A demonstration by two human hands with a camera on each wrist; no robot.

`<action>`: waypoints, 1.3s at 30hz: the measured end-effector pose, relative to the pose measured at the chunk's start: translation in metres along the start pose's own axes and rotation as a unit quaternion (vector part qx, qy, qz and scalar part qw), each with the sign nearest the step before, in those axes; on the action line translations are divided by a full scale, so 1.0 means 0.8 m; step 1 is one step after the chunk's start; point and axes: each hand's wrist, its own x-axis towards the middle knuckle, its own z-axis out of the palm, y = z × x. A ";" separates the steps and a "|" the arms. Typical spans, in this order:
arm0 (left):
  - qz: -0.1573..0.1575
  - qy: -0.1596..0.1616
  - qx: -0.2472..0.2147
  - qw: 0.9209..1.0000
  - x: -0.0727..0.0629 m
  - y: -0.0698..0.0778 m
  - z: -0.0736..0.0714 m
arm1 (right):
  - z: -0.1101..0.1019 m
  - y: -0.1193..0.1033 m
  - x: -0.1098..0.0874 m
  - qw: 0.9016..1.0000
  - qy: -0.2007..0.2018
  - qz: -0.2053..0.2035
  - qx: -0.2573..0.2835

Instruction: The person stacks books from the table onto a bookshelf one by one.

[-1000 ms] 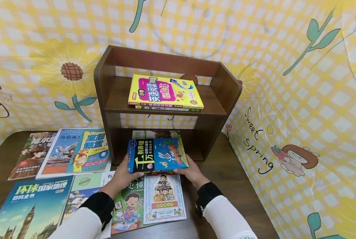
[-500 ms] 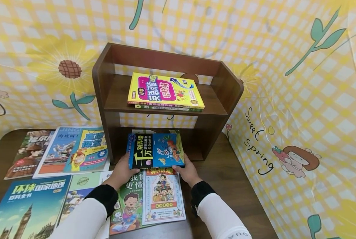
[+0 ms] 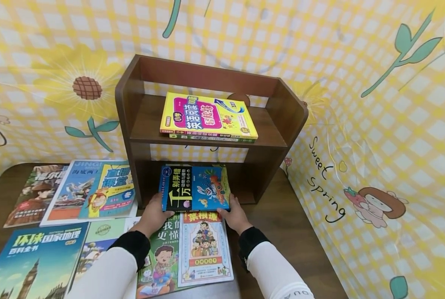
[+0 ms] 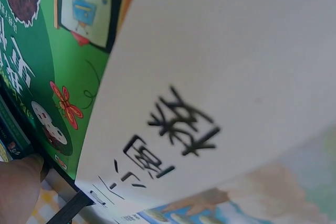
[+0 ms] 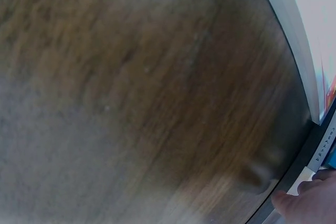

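A blue and black book [image 3: 207, 189] lies flat at the mouth of the lower compartment of a brown wooden shelf [image 3: 272, 120]. My left hand [image 3: 153, 216] grips its left side, and my right hand [image 3: 236, 214] grips the right side, with both thumbs at the front edge. The fingers beyond the book's sides are partly hidden. Part of the left hand [image 4: 18, 187] shows at the corner of the left wrist view; some right-hand fingers [image 5: 307, 200] appear low in the right wrist view. Below the book lie a green book [image 3: 162, 257] and a white-bordered book [image 3: 205, 253].
On the upper shelf a yellow book [image 3: 207, 114] lies on another book [image 3: 215, 138]. Several books, among them a blue atlas-like one [image 3: 35, 257] and a yellow-blue one [image 3: 110, 191], cover the table's left part. A patterned cloth [image 3: 375, 137] hangs behind and to the right.
Both hands have moved the blue and black book slightly further back into the lower compartment, covering the book seen behind it. During the last half second it has barely shifted.
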 end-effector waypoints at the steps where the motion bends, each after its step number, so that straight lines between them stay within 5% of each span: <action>1: 0.000 0.000 0.002 1.000 0.001 0.000 0.000 | 0.000 0.000 0.001 1.000 0.001 -0.001 -0.004; 16: -0.005 -0.009 -0.010 1.000 0.008 0.005 0.004 | -0.006 0.002 0.011 0.999 0.013 -0.013 -0.030; 24: -0.039 -0.010 -0.042 0.998 0.016 0.012 0.003 | -0.007 0.000 0.021 0.995 0.047 0.003 -0.087; 39: -0.062 -0.002 0.007 0.998 0.024 0.017 0.006 | -0.003 0.001 0.033 0.991 0.087 0.014 -0.101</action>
